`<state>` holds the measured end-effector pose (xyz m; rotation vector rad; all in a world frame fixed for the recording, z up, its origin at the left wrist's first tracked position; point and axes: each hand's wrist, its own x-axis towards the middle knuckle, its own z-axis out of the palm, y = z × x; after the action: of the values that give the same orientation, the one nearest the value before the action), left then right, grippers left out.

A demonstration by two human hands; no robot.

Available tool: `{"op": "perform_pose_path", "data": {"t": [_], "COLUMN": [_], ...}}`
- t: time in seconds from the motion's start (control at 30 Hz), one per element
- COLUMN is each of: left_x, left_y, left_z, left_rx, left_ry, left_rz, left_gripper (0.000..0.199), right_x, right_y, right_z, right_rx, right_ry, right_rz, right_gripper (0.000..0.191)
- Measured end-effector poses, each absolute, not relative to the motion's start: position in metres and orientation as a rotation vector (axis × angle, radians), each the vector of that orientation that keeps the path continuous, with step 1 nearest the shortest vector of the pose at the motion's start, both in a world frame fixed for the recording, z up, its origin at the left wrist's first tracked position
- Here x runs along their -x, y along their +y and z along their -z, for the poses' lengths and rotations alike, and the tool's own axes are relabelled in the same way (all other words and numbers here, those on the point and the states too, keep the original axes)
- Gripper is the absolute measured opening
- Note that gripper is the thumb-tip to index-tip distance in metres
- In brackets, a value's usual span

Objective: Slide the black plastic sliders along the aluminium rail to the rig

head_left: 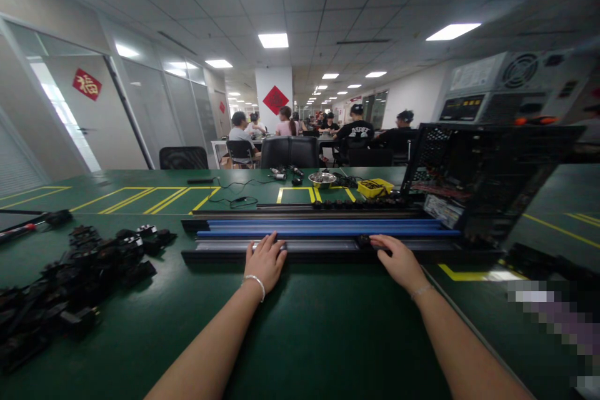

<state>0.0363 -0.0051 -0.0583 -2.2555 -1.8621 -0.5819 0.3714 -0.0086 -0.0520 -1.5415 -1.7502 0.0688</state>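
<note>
steady grey channel rail with loosely spread left hand; guide small black block squarely with right hand, can't tell whether gripping or touching.

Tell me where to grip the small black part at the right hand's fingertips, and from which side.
Pinch the small black part by its left and right ends, probably from above. It sits on the grey rail, which runs left to right, with the blue rail along its far side; the right hand is at its right end.
</note>
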Motion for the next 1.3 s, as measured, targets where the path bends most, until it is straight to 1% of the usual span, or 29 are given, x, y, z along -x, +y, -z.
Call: {"op": "perform_pose_path", "data": {"t": [0.5, 1.3], "left_x": [-0.036, -0.036], "left_y": [-0.005, -0.005], "left_z": [0.059, 0.060], "left_rx": [2.259, 2.250], "left_ry": [-1.844, -1.835], "left_rz": [0.596, 0.582], "left_gripper": [0.041, 0.042], "right_x": [-0.365, -0.338], "right_y": [-0.009, -0.013], "right_z": [0.050, 0.044], "right_rx": [1.554, 1.553], "right_ry": [-1.818, -1.962], "right_rz": [-0.067, -0.116], "right_gripper": [0.036, 0.043]}}
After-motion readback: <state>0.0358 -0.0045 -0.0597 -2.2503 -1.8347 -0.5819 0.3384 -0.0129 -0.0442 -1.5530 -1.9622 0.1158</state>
